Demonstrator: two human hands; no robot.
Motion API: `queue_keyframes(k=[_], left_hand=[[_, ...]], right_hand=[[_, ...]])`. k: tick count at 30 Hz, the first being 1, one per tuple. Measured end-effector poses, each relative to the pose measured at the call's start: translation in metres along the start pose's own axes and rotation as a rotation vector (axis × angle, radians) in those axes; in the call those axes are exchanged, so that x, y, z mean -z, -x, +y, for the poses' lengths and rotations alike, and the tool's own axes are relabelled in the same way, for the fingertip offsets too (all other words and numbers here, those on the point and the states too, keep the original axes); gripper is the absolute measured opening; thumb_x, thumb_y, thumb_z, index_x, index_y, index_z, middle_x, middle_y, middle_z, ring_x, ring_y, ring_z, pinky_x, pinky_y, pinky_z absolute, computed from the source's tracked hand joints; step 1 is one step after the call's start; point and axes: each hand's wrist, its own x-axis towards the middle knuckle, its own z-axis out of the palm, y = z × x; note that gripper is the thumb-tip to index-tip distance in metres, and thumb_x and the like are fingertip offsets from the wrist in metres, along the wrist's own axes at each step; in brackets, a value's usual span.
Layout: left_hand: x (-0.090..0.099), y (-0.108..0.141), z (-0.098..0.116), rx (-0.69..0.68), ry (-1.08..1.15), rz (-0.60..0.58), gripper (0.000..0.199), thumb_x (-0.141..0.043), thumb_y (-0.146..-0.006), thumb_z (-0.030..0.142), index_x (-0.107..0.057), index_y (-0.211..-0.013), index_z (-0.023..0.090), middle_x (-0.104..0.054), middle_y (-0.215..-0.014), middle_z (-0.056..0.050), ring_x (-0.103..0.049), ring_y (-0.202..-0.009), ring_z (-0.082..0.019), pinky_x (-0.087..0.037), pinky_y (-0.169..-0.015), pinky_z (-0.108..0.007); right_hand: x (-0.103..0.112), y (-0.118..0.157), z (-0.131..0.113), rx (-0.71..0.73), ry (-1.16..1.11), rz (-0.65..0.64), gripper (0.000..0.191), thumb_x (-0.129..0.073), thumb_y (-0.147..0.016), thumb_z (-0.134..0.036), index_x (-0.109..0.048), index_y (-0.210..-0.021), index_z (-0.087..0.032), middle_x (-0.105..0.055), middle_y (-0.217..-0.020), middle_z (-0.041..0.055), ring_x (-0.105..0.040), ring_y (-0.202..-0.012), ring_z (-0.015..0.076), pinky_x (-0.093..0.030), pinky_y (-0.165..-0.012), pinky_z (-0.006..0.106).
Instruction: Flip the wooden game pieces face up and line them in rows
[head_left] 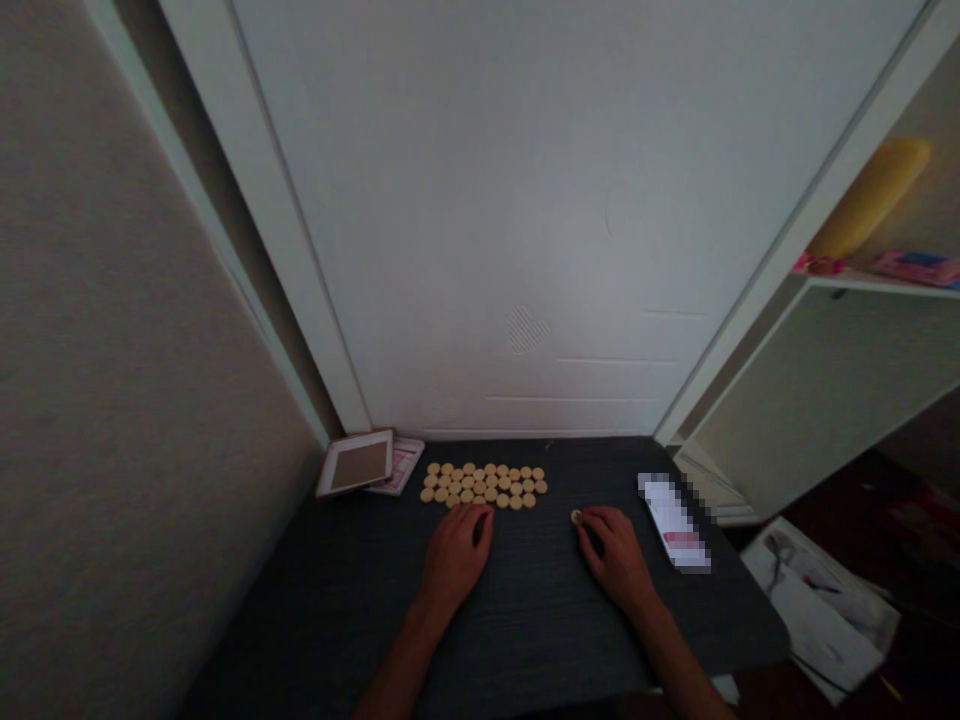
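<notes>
Several round, light wooden discs (479,482) lie close together in rough rows on the dark table. My left hand (459,550) rests at the front edge of these rows, fingers curled and thumb tip close to the index finger. Its fingertips meet the lowest discs, and whether they grip one is hidden. To the right, apart from the rows, my right hand (616,552) has its thumb and fingers closed on a single wooden disc (576,517), seen at the fingertips.
A phone-like object (675,522), pixelated, lies at the right on the dark table (525,620). A framed tablet-like item (358,467) overlaps a pink-and-white card (405,463) at the back left. Behind stands a white panel (480,250); a white box (825,610) sits lower right.
</notes>
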Motion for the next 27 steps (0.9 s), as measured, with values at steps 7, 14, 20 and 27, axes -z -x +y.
queue_keyframes(k=[7, 14, 20, 27], left_hand=[[-0.003, 0.006, -0.012, -0.031, -0.165, -0.005, 0.016, -0.051, -0.096, 0.024, -0.066, -0.102, 0.024, -0.072, -0.108, -0.007, -0.063, -0.105, -0.029, -0.046, -0.088, -0.042], [-0.007, 0.007, -0.012, -0.012, -0.154, -0.007, 0.018, -0.05, -0.098, 0.024, -0.064, -0.108, 0.023, -0.07, -0.112, -0.007, -0.061, -0.109, -0.029, -0.044, -0.09, -0.044], [-0.006, 0.007, -0.013, -0.005, -0.142, 0.013, 0.019, -0.049, -0.098, 0.024, -0.064, -0.11, 0.023, -0.07, -0.112, -0.007, -0.06, -0.109, -0.028, -0.045, -0.091, -0.043], [-0.007, 0.005, -0.013, -0.036, -0.132, 0.015, 0.015, -0.052, -0.097, 0.024, -0.065, -0.104, 0.024, -0.071, -0.106, -0.005, -0.062, -0.104, -0.027, -0.047, -0.088, -0.043]], right_hand=[[-0.006, -0.015, -0.015, -0.013, -0.026, 0.007, 0.026, -0.054, -0.096, -0.028, -0.066, -0.119, -0.025, -0.068, -0.114, 0.0106, -0.062, -0.107, 0.0285, -0.051, -0.092, 0.048], [-0.033, -0.059, -0.035, -0.001, 0.009, -0.11, 0.032, -0.056, -0.093, -0.019, -0.065, -0.122, -0.024, -0.067, -0.122, 0.0104, -0.061, -0.112, 0.0273, -0.05, -0.093, 0.044], [-0.051, -0.065, -0.034, -0.067, 0.064, -0.113, 0.028, -0.06, -0.09, -0.015, -0.068, -0.115, -0.024, -0.071, -0.113, 0.0097, -0.061, -0.109, 0.0294, -0.046, -0.09, 0.043], [-0.053, -0.066, -0.03, -0.115, 0.077, -0.1, 0.015, -0.063, -0.09, -0.017, -0.069, -0.102, -0.024, -0.074, -0.1, 0.0058, -0.062, -0.102, 0.0252, -0.042, -0.088, 0.036]])
